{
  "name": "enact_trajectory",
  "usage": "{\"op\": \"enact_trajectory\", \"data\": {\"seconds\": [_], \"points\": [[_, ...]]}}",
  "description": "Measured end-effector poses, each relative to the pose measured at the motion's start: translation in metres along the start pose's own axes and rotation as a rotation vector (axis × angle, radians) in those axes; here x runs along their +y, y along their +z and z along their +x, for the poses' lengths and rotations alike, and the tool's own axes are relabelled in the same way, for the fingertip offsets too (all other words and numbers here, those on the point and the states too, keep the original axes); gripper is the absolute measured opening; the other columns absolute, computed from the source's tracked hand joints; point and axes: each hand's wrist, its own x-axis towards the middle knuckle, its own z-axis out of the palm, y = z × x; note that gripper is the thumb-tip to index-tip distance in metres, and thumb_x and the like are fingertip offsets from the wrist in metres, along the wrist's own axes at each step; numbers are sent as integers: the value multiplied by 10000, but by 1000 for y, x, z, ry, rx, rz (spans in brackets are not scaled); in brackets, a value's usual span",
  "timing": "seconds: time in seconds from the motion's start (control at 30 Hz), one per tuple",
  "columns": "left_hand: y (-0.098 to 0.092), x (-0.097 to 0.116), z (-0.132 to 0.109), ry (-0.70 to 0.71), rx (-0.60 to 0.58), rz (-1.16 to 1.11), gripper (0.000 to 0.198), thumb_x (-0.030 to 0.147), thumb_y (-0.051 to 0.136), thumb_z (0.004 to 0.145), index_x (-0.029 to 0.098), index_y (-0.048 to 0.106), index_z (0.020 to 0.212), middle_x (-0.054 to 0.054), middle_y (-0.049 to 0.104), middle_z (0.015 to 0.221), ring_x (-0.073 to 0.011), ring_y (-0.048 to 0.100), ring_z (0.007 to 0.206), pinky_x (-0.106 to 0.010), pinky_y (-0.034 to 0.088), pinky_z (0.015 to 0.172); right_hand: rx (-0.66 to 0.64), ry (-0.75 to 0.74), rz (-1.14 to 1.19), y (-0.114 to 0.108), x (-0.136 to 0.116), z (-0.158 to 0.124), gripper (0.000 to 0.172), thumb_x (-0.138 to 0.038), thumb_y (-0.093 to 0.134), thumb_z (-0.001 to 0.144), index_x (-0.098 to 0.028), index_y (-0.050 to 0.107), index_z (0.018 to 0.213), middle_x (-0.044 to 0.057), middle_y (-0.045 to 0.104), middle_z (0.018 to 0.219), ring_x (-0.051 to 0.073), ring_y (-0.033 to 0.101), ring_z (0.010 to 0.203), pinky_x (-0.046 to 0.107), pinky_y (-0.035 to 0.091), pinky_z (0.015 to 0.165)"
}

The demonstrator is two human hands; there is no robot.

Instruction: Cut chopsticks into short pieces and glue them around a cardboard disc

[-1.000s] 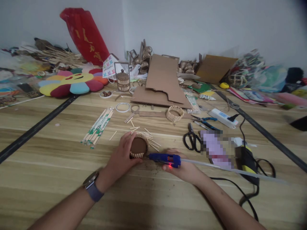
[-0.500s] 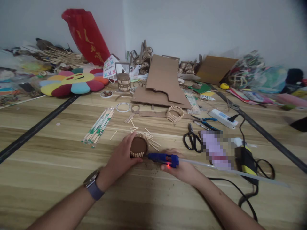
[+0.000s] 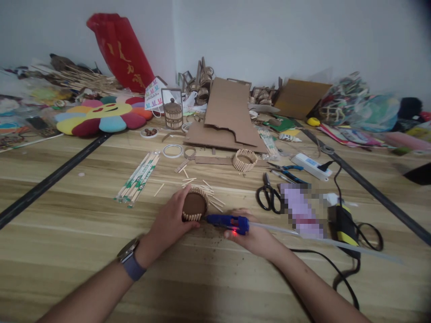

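My left hand [image 3: 170,215] is closed round the left side of a small round cardboard basket [image 3: 195,204] edged with short wooden sticks. In my right hand [image 3: 249,237] is a blue glue gun [image 3: 227,221], its red light lit and a long clear glue stick [image 3: 336,243] trailing from its back. The nozzle points left and meets the basket's lower right edge; whether it touches is hard to make out. Cut sticks [image 3: 213,197] lie loose just beyond the basket. A second stick ring [image 3: 244,160] stands farther back.
Black scissors [image 3: 268,195], blue-handled pliers [image 3: 286,167] and a white power strip [image 3: 312,166] lie to the right, with black cords beside them. Packed chopsticks [image 3: 138,178] lie left. Cardboard sheets [image 3: 229,107] and a flower cushion [image 3: 106,116] are at the back.
The glue gun and my right hand have shifted very slightly left. My left hand keeps its hold on the basket in the same place.
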Motion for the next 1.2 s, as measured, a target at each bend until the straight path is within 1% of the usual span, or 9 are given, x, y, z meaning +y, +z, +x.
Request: {"op": "enact_trajectory", "data": {"seconds": [0.13,0.2,0.37,0.53,0.7,0.9,1.1,1.2], "points": [[0,-1,0,1,-3,-7,1064,194,865,676,267,240,1534,-160,455,1516,-349,436,1407,-555,384,1150,7,-2,3,1,1,0,328,-505,723,828,-186,727,904,96,740,918,252,673,936,361,518,870],[0,0,0,-10,-7,-7,1057,185,864,677,265,245,1531,-161,456,1515,-348,440,1405,-553,387,1148,6,-1,8,1,1,0,342,-517,716,831,-181,725,899,94,738,900,251,675,912,360,522,854],[0,2,1,-18,-8,0,1058,173,867,671,249,251,1527,-169,458,1513,-348,444,1400,-557,387,1146,-4,8,6,1,1,0,299,-486,730,826,-193,723,882,87,738,906,252,675,924,363,525,862],[-1,3,2,-30,-12,-7,1047,170,860,674,234,258,1528,-172,457,1515,-346,446,1398,-553,391,1145,14,11,3,2,5,-2,305,-487,744,810,-194,721,892,95,730,924,258,667,939,366,534,853],[-2,4,2,-41,-17,-17,1036,169,858,669,223,275,1523,-170,467,1510,-347,448,1397,-549,395,1143,14,28,7,2,1,-1,277,-459,761,802,-190,714,852,85,724,885,252,667,911,359,530,837],[-1,2,1,-37,-17,-18,1032,197,860,676,252,273,1524,-163,450,1525,-351,438,1406,-558,382,1152,-2,57,7,0,-3,0,237,-423,766,799,-196,707,833,77,728,876,250,664,914,362,528,842],[-2,2,1,-24,-22,-20,1040,219,866,680,261,265,1528,-162,445,1532,-357,432,1411,-567,376,1155,15,76,60,-2,-7,2,290,-495,708,816,-206,718,836,89,736,894,267,673,914,387,529,863],[-2,3,1,-13,-15,-20,1052,228,869,677,269,257,1531,-155,449,1531,-355,431,1413,-563,377,1157,44,168,184,-9,-8,3,358,-555,664,815,-217,734,908,83,740,904,266,679,872,379,544,804]]}}
